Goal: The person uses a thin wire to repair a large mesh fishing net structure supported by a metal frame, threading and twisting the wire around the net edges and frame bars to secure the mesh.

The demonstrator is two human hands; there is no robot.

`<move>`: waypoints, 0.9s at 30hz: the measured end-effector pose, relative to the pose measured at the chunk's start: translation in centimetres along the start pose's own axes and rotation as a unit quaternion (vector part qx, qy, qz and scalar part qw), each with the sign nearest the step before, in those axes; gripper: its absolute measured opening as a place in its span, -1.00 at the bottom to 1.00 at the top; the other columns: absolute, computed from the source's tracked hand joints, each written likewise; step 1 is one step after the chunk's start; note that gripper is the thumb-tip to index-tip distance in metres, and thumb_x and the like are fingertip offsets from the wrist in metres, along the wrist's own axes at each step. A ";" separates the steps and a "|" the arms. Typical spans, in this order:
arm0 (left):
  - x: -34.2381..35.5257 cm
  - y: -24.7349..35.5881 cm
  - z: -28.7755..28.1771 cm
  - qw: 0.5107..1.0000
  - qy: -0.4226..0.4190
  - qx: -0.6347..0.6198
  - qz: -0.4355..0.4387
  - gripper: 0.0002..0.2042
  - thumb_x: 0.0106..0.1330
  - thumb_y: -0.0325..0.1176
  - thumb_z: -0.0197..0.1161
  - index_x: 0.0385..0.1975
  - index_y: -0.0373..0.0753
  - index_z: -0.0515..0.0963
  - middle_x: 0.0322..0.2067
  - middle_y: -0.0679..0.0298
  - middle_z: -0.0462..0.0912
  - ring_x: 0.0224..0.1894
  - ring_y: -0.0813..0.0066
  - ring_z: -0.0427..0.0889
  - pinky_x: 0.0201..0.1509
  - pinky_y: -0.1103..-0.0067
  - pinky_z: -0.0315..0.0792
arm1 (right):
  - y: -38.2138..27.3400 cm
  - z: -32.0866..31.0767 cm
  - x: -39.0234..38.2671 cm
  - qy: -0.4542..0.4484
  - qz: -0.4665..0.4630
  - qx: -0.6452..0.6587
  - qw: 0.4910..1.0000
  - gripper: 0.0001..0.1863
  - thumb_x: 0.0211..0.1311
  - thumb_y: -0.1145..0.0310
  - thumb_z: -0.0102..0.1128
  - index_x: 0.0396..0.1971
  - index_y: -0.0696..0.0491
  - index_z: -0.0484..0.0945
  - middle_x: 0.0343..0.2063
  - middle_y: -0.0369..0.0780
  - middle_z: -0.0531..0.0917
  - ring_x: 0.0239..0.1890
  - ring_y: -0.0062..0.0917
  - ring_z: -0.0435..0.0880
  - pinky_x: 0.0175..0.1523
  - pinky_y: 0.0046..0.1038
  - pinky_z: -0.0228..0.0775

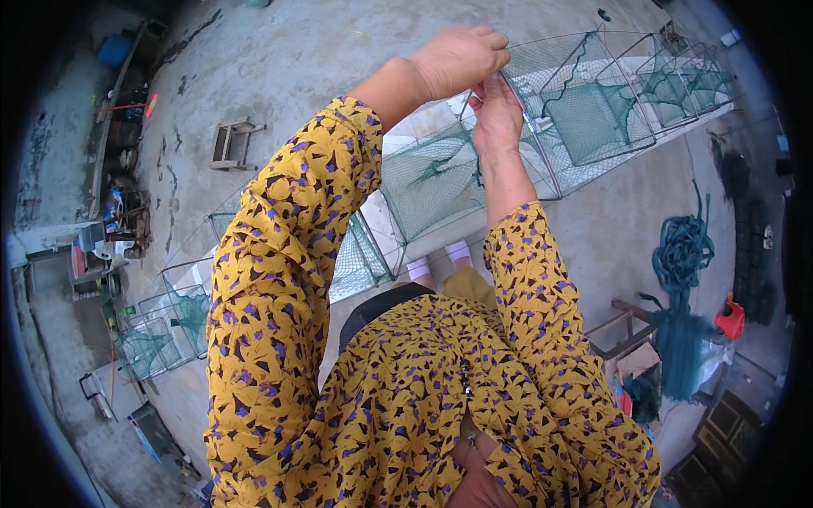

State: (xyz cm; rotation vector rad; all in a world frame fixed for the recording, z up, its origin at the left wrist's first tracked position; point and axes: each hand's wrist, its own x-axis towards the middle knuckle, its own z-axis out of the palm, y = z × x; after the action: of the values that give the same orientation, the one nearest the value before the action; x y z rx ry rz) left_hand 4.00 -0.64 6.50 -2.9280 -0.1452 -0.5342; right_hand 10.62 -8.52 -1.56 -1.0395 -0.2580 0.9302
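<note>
From head height, one wide fisheye looks down over both hands [455, 64].

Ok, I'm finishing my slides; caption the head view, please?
Left hand and right hand together at the edge of a framed green net, over grey floor.

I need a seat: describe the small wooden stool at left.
Find the long, framed green mesh net. Beyond its left part, on the grey concrete floor, is the small brown wooden stool. Its open frame distinguishes it from the blue container farther left.

there are two yellow patterned sleeves [284, 203], two pale shoes [457, 251], one long framed net [584, 127] and one blue container [114, 51].
</note>
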 end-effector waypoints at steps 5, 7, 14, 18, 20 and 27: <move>-0.1 0.8 0.8 0.999 -0.006 0.004 -0.048 -0.80 -0.03 -0.39 0.15 -0.44 -0.29 0.34 -0.39 0.18 0.39 -0.27 0.26 0.49 -0.24 0.48 0.45 | -0.1 0.0 -0.1 0.007 -0.005 -0.005 1.000 -0.76 0.23 0.20 0.00 -0.30 0.06 0.47 -0.43 -0.38 0.54 -0.41 -0.73 0.50 -0.44 -0.68 0.23; -0.8 0.9 1.0 0.998 0.011 -0.023 -0.060 -0.80 -0.02 -0.40 0.14 -0.44 -0.30 0.31 -0.39 0.16 0.38 -0.31 0.22 0.50 -0.27 0.46 0.45 | -0.5 0.6 -0.6 0.006 0.007 0.012 1.000 -0.83 0.20 0.27 0.02 -0.31 0.04 0.46 -0.45 -0.39 0.51 -0.43 -0.74 0.45 -0.42 -0.66 0.23; -1.4 1.4 1.2 0.978 0.067 -0.126 -0.151 -0.81 0.06 -0.45 0.07 -0.39 -0.34 0.23 -0.38 0.02 0.35 -0.43 0.02 0.51 -0.38 0.36 0.46 | -0.5 1.1 -0.9 -0.005 0.009 0.007 1.000 -0.74 0.20 0.18 0.03 -0.27 0.06 0.47 -0.46 -0.40 0.54 -0.44 -0.75 0.48 -0.43 -0.68 0.19; -0.7 1.5 1.0 0.972 0.038 -0.114 -0.203 -0.78 0.05 -0.47 0.08 -0.38 -0.35 0.21 -0.36 -0.03 0.34 -0.42 -0.03 0.51 -0.42 0.32 0.46 | -0.7 1.2 -1.1 -0.006 0.005 -0.003 1.000 -0.75 0.23 0.21 -0.03 -0.26 0.07 0.47 -0.47 -0.38 0.56 -0.45 -0.73 0.49 -0.43 -0.68 0.17; -0.2 1.3 0.9 0.962 0.036 -0.112 -0.248 -0.76 0.03 -0.49 0.08 -0.36 -0.36 0.19 -0.34 -0.05 0.34 -0.43 -0.07 0.51 -0.45 0.30 0.46 | -0.9 1.5 -1.4 0.006 0.013 -0.013 1.000 -0.76 0.27 0.25 -0.10 -0.26 0.09 0.47 -0.46 -0.34 0.57 -0.46 -0.70 0.52 -0.44 -0.66 0.17; -0.3 0.4 2.4 0.948 0.058 -0.075 -0.305 -0.61 -0.12 -0.50 0.23 -0.32 -0.41 0.19 -0.31 -0.15 0.37 -0.42 -0.06 0.56 -0.44 0.33 0.51 | -0.3 2.1 -1.4 0.018 0.037 -0.003 0.999 -0.78 0.29 0.29 -0.14 -0.31 0.08 0.47 -0.45 -0.34 0.56 -0.49 -0.70 0.46 -0.42 -0.66 0.17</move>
State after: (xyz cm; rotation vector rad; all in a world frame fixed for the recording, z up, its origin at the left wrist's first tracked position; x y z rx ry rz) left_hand 4.54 -0.63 4.13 -2.9459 -1.0603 -0.8261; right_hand 8.70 -8.31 0.12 -1.0763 -0.1941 0.9766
